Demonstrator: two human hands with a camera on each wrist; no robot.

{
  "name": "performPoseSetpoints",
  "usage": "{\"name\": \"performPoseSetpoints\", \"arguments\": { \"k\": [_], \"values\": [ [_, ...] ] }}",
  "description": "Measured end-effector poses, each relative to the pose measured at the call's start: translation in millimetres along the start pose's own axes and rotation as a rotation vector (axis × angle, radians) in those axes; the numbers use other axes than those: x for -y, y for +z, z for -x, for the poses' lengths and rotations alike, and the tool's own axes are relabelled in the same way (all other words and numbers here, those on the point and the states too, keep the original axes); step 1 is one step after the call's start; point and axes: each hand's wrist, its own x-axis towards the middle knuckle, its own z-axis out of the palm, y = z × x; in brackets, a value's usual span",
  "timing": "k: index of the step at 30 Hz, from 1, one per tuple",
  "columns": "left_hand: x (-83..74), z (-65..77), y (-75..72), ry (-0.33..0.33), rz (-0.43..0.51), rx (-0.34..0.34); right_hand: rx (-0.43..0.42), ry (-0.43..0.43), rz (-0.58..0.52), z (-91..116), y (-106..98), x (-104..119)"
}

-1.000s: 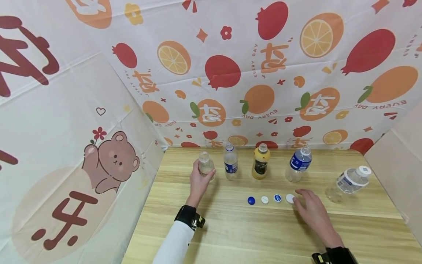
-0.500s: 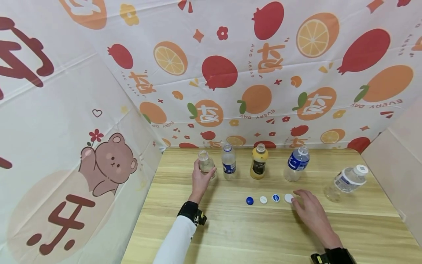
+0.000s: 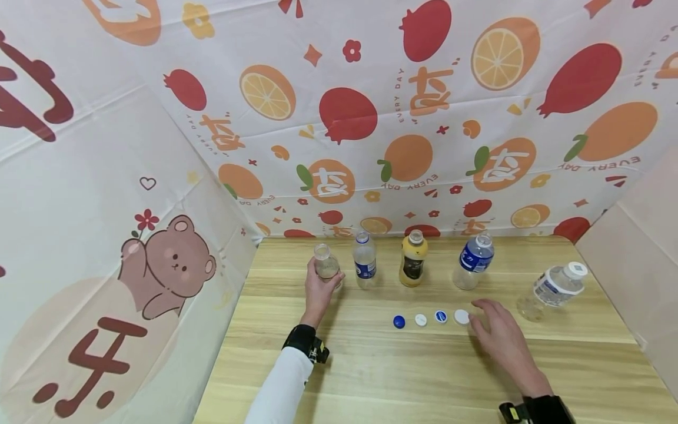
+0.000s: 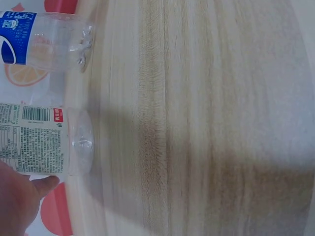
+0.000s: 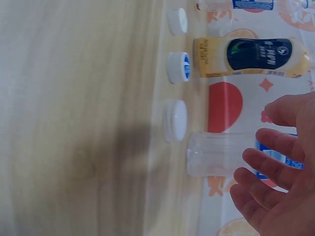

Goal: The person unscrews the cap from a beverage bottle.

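Observation:
My left hand (image 3: pixel 319 295) grips a clear uncapped plastic bottle (image 3: pixel 325 265) at the table's left. Dense print and a barcode cover that bottle's label (image 4: pixel 42 140) in the left wrist view. My right hand (image 3: pixel 500 335) hovers over the table with relaxed, spread fingers and nothing in them. Just left of it lies a wide white cap (image 3: pixel 461 317), the last in a row with a blue-and-white cap (image 3: pixel 441 317), a small white cap (image 3: pixel 421 320) and a blue cap (image 3: pixel 399 321). In the right wrist view, the open right hand (image 5: pixel 280 172) appears before a clear bottle (image 5: pixel 221 153).
Uncapped bottles stand along the back: one with a blue label (image 3: pixel 365 265), a yellow one (image 3: pixel 413 262) and a wider blue-labelled one (image 3: pixel 473 262). A clear white-capped bottle (image 3: pixel 553 290) stands at the right. A fruit-print cloth (image 3: pixel 296 141) hangs behind the wooden table (image 3: pixel 371 377).
The head view has shifted slightly. The left hand keeps its grip on the clear bottle, and the right hand stays beside the wide white cap.

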Motion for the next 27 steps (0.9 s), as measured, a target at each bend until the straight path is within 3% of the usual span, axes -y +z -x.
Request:
{"name": "performPoseSetpoints", "arguments": {
  "k": [6,17,21,27],
  "values": [
    [0.8,2.5,-4.1,-0.041,0.055,0.027,-0.058,-0.004,-0.015,-3.7,-15.3,7.0],
    [-0.1,21.5,-21.7,-0.043,-0.007,0.085,-0.125,0.045,-0.029,-8.5,-65.7,18.2],
    [-1.7,29.1,-28.7,-0.043,-0.007,0.092,-0.238,0.060,-0.040,-9.0,-81.2,20.2],
    [-3.3,38.7,-38.0,0.008,-0.036,0.093,-0.491,0.043,-0.076,-12.7,-94.8,12.7]
  ]
}}
